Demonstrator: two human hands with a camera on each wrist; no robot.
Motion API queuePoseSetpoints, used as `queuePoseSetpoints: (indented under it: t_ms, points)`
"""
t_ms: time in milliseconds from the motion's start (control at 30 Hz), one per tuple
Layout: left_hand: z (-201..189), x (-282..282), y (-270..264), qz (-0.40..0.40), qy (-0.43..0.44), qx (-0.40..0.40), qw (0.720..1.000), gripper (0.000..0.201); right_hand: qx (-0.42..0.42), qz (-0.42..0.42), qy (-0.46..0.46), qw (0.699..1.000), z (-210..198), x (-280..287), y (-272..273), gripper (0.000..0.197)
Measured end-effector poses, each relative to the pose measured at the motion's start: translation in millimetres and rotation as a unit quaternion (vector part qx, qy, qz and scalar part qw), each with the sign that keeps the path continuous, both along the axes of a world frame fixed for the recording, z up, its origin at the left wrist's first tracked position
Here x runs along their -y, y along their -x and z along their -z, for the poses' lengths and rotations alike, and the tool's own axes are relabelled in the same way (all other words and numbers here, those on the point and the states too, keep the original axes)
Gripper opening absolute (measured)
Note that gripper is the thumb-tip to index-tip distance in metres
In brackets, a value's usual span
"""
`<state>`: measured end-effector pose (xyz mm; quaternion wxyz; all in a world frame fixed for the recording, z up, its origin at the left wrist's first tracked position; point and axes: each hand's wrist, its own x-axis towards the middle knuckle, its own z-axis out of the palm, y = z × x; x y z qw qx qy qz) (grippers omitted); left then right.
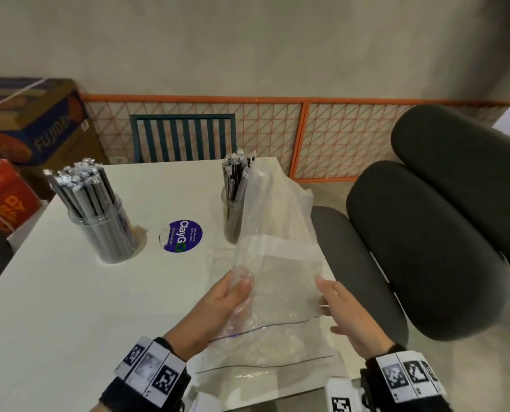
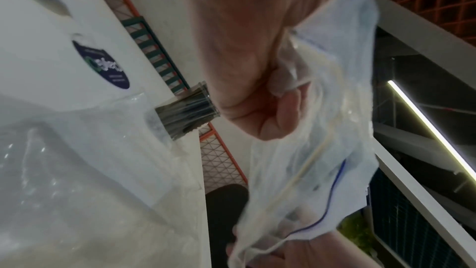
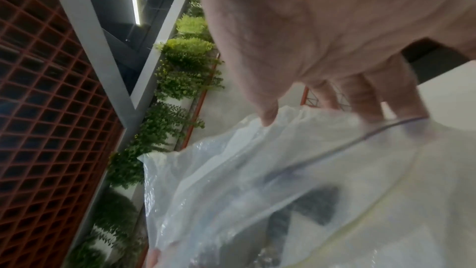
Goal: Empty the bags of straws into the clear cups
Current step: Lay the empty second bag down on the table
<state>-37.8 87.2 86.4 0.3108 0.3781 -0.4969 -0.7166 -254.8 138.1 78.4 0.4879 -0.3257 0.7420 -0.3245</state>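
Left of the round ClayGo sticker (image 1: pixel 182 235) on the white surface (image 1: pixel 54 292), a clear cup (image 1: pixel 105 230) stands upright, packed with wrapped straws (image 1: pixel 82 188) whose long axes lean slightly left, crimped silver tips upward. Right of the sticker, a second clear cup (image 1: pixel 233 220) stands upright with fewer straws (image 1: pixel 236 173), also pointing up, their tips just beside the raised end of an empty clear zip bag (image 1: pixel 277 233).

That bag has its long axis running from the near edge of the surface up and away toward the second cup, its far end lifted and crumpled, its zip line with a thin blue stripe near the hands. It looks thin, glossy and wrinkled. Another flat clear bag (image 1: pixel 265 379) lies on the surface beneath it, nearer than the sticker.

The left hand (image 1: pixel 218 307) reaches forward, palm turned inward, thumb and fingers pinching the bag's left edge. The right hand (image 1: pixel 345 310) sits opposite, apart from the left, fingers extended along the bag's right edge; in the right wrist view its fingertips touch the plastic, not curled round it.

Right of the surface stands a dark grey padded chair (image 1: pixel 426 248).
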Motion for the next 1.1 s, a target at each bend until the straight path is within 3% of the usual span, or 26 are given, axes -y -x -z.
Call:
queuePoseSetpoints:
  t_ms: [100, 167, 233, 300, 400, 467, 533, 667, 733, 800, 867, 933, 1100]
  points:
    - [16.8, 7.5, -6.2, -0.087, -0.024, 0.046, 0.995, 0.033, -0.033, 0.049, 0.102, 0.993, 4.8, -4.4, -1.7, 0.017]
    - [39.8, 14.4, -15.0, -0.104, 0.038, 0.173, 0.979, 0.045, -0.141, 0.082, 0.142, 0.976, 13.7, -6.7, 2.1, 0.01]
    - [68.9, 17.4, -21.4, -0.115, 0.069, 0.314, 0.94, 0.032, -0.222, 0.053, 0.136, 0.964, 25.8, -6.9, -3.7, 0.006]
    - [90.3, 15.0, -23.6, -0.097, 0.038, 0.395, 0.913, 0.026, -0.264, 0.014, 0.103, 0.959, 44.1, -7.1, -16.0, 0.017]
    - [96.6, 13.3, -24.3, -0.06, 0.036, 0.451, 0.89, 0.078, -0.298, -0.037, 0.007, 0.954, 60.1, -12.2, -25.4, 0.039]
    - [84.7, 17.8, -24.4, -0.041, 0.156, 0.549, 0.82, 0.095, -0.355, -0.08, -0.058, 0.93, 52.9, -14.5, -23.9, 0.046]
    - [65.1, 26.6, -21.0, -0.018, 0.28, 0.6, 0.75, 0.096, -0.423, -0.104, -0.068, 0.897, 33.5, -9.0, -26.1, 0.05]
    - [35.9, 62.4, 0.0, 0.112, 0.396, 0.617, 0.671, 0.091, -0.505, -0.172, 0.102, 0.84, 8.1, 37.8, -41.2, 0.061]
    - [33.6, 85.3, 9.0, 0.193, 0.451, 0.619, 0.613, 0.101, -0.481, -0.258, 0.141, 0.826, 18.6, 68.1, -51.6, 0.077]
    - [44.2, 105.4, 9.6, 0.271, 0.445, 0.625, 0.581, 0.118, -0.422, -0.347, 0.063, 0.835, 43.4, 88.2, -55.6, 0.106]
    - [70.0, 114.4, 1.0, 0.325, 0.38, 0.636, 0.588, 0.133, -0.398, -0.407, -0.051, 0.82, 75.6, 93.1, -48.6, 0.127]
    - [101.2, 107.1, -7.8, 0.35, 0.306, 0.646, 0.606, 0.138, -0.4, -0.438, -0.125, 0.795, 103.6, 86.6, -35.7, 0.133]
    - [133.1, 83.0, -3.8, 0.334, 0.275, 0.658, 0.616, 0.144, -0.412, -0.486, -0.149, 0.756, 118.2, 90.6, -12.5, 0.135]
